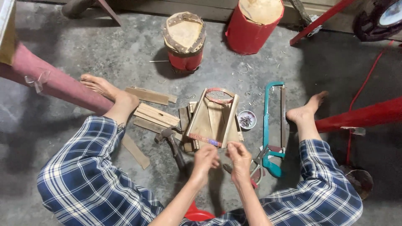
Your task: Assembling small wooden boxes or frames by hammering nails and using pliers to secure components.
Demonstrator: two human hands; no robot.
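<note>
Both hands sit pinched together near the wooden frame [212, 119] on the floor: left hand [205, 160] and right hand [239, 158] each closed narrow, apparently on something too thin to see. A slip could tip the frame onto the dish of nails [246, 119] just right.

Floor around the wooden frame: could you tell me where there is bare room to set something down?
Bare concrete lies beyond the teal hacksaw toward the right foot, and between the small drum and wooden frame. Planks, hammer and hands crowd the frame's left and near side.
</note>
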